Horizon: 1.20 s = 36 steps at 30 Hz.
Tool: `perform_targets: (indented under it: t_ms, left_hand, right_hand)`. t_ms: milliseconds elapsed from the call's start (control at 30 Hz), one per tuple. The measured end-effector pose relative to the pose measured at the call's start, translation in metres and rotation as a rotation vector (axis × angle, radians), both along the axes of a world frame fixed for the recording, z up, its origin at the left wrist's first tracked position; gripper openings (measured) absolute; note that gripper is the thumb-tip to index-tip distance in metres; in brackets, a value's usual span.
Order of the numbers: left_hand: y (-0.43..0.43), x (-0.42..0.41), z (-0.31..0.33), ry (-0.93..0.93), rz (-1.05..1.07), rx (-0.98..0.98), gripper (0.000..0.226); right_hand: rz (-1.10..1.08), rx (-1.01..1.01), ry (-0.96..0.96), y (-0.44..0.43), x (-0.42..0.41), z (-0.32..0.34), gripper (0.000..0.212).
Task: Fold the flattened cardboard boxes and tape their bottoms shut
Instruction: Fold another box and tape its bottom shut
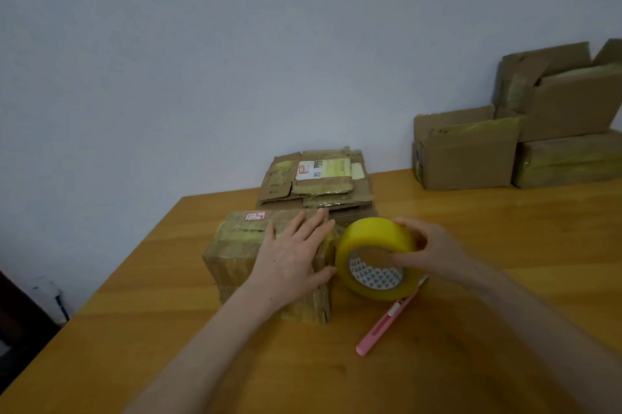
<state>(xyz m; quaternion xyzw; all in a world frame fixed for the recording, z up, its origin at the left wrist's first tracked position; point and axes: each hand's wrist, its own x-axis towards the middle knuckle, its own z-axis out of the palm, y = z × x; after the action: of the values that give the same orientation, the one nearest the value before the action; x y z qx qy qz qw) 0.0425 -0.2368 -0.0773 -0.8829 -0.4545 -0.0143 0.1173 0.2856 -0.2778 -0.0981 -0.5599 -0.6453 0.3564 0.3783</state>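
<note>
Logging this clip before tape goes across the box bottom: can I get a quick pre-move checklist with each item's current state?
1. Left hand pressing flat on the box: ok.
2. Right hand gripping the tape roll: ok.
3. Tape roll beside the box's right edge: ok.
4. Tape's free end stuck to the box: cannot tell.
5. Pink cutter close by on the table: ok.
6. Cutter blade retracted: cannot tell.
</note>
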Motion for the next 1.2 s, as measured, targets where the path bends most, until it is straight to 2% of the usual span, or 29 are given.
perform_targets:
  t_ms: [367,500,600,733,867,967,1100,1200]
  left_hand:
    - [0.002,-0.005,-0.003,-0.041,-0.005,0.033,0.073]
    - [0.001,-0.008,-0.003,-0.045,0.02,0.037,0.075]
    - [0.004,-0.02,0.0,-0.079,0.045,0.017,0.087]
    - [0.02,-0.053,0.013,-0.098,0.25,-0.117,0.12]
    - [0.024,-0.063,0.018,-0.147,0.284,-0.156,0.123]
    - [0.011,-0.048,0.018,-0.119,0.216,-0.066,0.114]
    - [-0.003,-0.014,0.001,-0.106,0.053,0.019,0.068]
    - [0.007,-0.018,-0.008,-0.1,0.069,0.084,0.051]
  right_hand:
    - [0.107,-0.064,-0.196,0.013,0.018,0.014,0.056]
    - [0.092,-0.035,-0.202,0.014,0.016,0.013,0.055]
    - [0.031,0.002,-0.133,0.011,0.008,0.007,0.054]
    - [-0.009,0.074,-0.047,0.013,-0.014,0.002,0.048]
    - [-0.007,0.096,0.034,0.021,-0.041,-0.007,0.051]
    - [0.01,0.073,0.022,0.026,-0.045,-0.004,0.054]
    - [0.11,0.008,0.021,0.023,-0.035,-0.002,0.06]
    - [0.09,0.004,0.009,0.019,-0.02,-0.003,0.06]
